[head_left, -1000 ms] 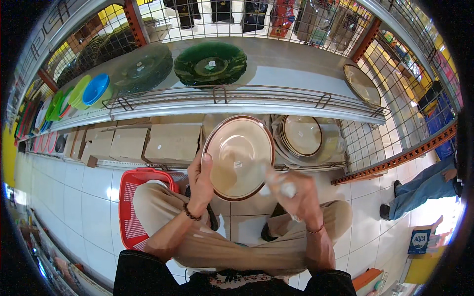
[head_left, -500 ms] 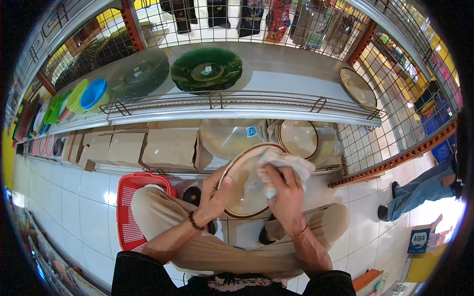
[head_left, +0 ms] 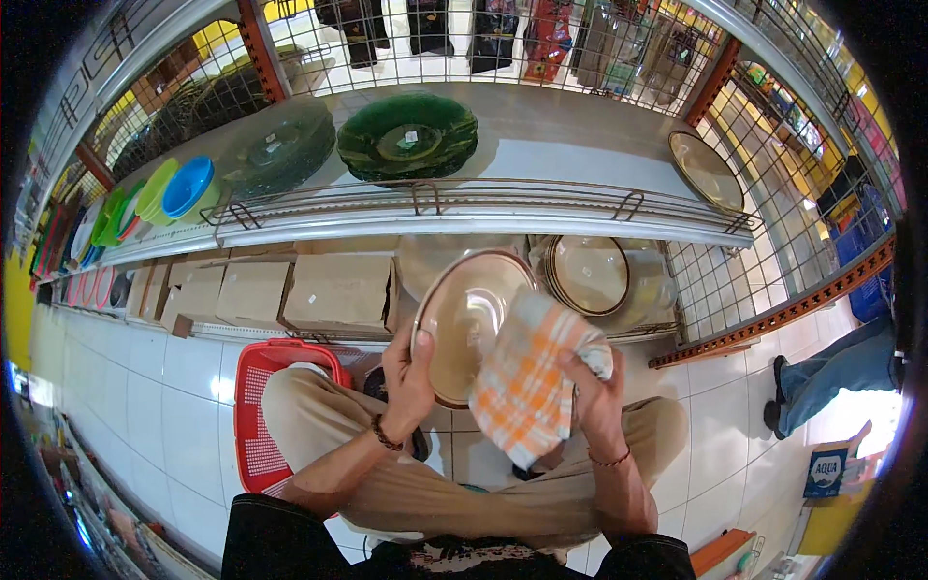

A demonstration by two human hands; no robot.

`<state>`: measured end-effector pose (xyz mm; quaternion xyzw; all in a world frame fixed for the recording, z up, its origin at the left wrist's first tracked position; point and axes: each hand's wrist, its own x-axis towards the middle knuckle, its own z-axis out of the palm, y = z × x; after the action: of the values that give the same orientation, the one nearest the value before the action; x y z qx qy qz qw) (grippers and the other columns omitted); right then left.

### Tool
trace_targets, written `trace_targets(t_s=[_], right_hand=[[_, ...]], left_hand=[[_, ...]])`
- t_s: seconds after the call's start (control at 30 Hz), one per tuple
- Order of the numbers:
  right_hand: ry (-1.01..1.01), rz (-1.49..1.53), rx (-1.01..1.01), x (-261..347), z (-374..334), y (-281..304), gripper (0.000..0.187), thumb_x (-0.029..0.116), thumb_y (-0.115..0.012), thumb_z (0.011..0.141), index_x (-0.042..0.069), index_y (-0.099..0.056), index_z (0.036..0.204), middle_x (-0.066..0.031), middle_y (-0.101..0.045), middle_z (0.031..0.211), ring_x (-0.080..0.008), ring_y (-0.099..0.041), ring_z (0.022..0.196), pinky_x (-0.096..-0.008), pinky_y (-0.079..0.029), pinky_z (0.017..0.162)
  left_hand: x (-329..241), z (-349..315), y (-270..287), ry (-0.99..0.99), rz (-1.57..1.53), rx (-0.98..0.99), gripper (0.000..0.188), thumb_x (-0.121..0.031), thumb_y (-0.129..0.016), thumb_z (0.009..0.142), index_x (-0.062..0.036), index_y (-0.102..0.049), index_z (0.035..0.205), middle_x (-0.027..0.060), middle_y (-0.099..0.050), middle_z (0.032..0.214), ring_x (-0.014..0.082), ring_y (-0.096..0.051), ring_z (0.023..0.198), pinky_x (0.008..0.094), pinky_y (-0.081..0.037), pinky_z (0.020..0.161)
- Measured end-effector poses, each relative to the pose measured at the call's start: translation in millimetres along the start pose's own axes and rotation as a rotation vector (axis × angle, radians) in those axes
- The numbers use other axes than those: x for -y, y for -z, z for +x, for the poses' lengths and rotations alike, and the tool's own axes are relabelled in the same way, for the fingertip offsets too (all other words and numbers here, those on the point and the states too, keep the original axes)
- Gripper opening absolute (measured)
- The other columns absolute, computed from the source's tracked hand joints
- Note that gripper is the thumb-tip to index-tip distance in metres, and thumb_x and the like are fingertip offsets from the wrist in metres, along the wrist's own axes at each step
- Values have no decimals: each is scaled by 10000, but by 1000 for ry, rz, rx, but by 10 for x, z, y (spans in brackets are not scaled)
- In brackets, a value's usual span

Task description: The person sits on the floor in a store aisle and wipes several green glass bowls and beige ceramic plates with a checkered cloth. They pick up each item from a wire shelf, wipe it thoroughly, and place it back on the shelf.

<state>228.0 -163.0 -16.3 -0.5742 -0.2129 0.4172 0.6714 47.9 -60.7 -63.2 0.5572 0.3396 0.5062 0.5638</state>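
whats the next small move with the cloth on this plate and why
Probably sweep the orange-and-white checked cloth leftward over the brown-rimmed beige plate. The right hand presses the cloth on only the plate's right part, its left face is uncovered, and the left hand has a firm grip on the lower left rim to steady it.

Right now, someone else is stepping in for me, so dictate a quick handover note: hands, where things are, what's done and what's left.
Left hand: grips the lower left rim of the brown-rimmed plate, tilted up in front of the knees.
Right hand: presses the orange checked cloth against the plate's right side.
More plates of the same kind stand stacked on the lower shelf; a red basket sits on the floor at the left.
Done: cloth is on the plate.
Left: likely wiping the uncovered part, then shelving it.
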Motion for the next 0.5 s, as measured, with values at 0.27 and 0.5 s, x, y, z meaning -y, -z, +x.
trace_targets(t_s=[0.27,0.5], right_hand=[[323,-618,664,-431,-151,-167,315,161,-678,794,-14,-611,1047,-147,-655,930,-191,-626,883,-330,-479,800],[106,-677,401,61,51,131,221,90,-643,765,7,-653,969,-151,-659,869,-282,-644,765,-348,-506,710]], left_hand=[[8,-70,-75,119,-59,125,417,-298,-443,976,40,-544,1198,67,-616,1016,108,-531,895,253,-430,783],[-21,109,143,83,-124,-71,415,-317,-463,975,33,-550,1180,52,-619,1038,92,-538,927,241,-441,798]])
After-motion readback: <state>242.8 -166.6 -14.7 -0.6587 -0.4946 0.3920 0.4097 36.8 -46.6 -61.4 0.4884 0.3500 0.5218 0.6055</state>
